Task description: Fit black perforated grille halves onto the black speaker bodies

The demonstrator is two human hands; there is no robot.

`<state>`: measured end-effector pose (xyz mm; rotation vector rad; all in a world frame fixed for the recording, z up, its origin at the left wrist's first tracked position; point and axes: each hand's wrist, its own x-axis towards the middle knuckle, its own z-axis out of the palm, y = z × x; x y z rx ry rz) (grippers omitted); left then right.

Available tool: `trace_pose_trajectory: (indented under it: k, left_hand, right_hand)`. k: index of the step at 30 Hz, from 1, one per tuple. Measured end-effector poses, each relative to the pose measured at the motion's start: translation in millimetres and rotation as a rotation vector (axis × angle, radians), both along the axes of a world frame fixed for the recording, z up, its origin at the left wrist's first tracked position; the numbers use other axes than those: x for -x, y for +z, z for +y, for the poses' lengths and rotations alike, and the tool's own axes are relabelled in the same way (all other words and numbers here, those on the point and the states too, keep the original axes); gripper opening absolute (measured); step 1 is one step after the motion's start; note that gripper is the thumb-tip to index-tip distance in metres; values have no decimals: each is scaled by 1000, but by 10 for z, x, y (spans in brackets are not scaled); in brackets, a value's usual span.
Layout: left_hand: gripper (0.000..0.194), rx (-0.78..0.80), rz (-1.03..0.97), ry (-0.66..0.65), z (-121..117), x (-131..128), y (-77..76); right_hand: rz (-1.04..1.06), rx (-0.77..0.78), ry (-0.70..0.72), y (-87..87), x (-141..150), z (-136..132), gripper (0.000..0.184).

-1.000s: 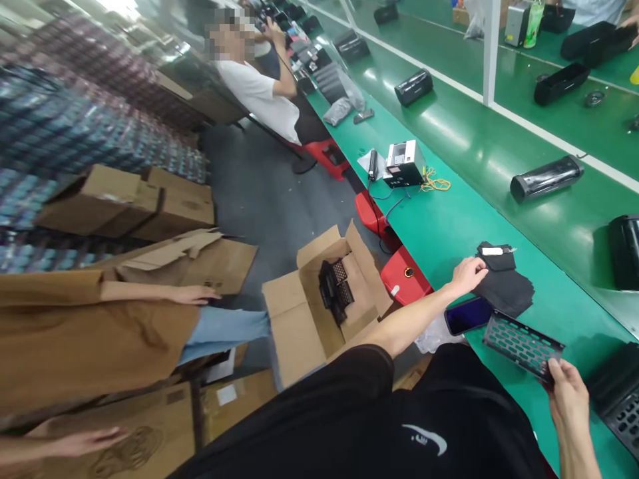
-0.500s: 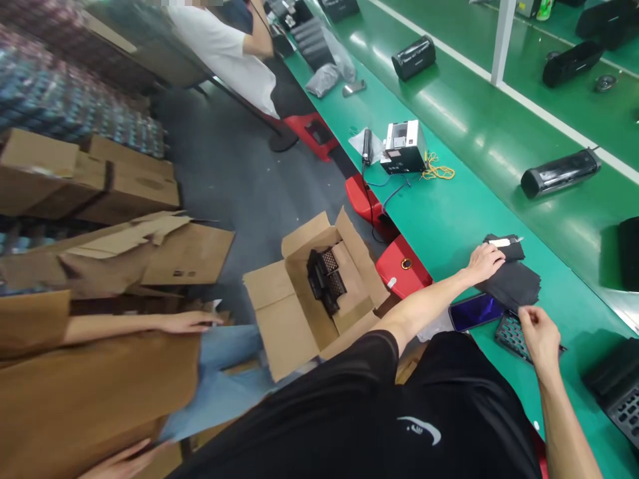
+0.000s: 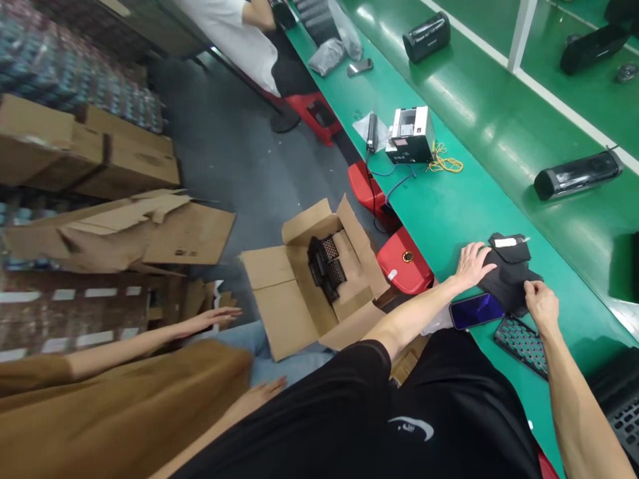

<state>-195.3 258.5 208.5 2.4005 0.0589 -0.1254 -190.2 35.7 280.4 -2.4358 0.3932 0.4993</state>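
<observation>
Left hand (image 3: 472, 266) is touching black cloth (image 3: 508, 283), fingers spread; right hand (image 3: 542, 306) is pinching its edge. Perforated grille (image 3: 520, 344) is lying nearby on bench (image 3: 479, 206).

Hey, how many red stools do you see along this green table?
3 clearly visible: the nearest stool beside the open cardboard box, the next stool just beyond, and the farthest stool by the person in white. A red sliver at the bottom might be another, mostly hidden.
</observation>
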Motion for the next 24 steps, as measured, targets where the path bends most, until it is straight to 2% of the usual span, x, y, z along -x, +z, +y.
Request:
trace_pose_trajectory:
  k: [2,4,7,9,10,12,15,18,20,22,24]
  left_hand:
    - [53,26,-2,15,-1,-9,63]
    - [59,89,-52,-59,-39,-6,195]
    - [76,328,-130,-394,-190,35,484]
    - [69,552,-56,-567,-340,86,676]
    - [58,648,25,-593,-420,118,755]
    - [35,767,209,-549,-568,194,860]
    - [26,853,399,-420,-732,326,887]
    - [33,939,488,-342,-816,456,823]
    - [42,936,518,-329,-838,524,769]
    - [49,878,514,-333,-848,568,726]
    - [53,748,484,-353,-865,591,705]
  right_hand:
    - [5,-99,17,108,-22,-140,27]
    - [42,-229,26,248,-7,-298,28]
    - [187,-460,0,475,109,-543,38]
    - [298,-607,-48,597,233,-683,46]
    - [340,-670,-83,640,301,-739,48]
    - [391,-766,-169,686,446,-821,51]
    - [418,-847,-299,668,690,-888,62]
    - [334,-910,-453,595,987,-928,73]
    - [236,-899,-546,524,1197,-958,69]
    - [155,-823,-610,429,1379,-994,66]
    - [97,-709,-661,307,1507,-1032,69]
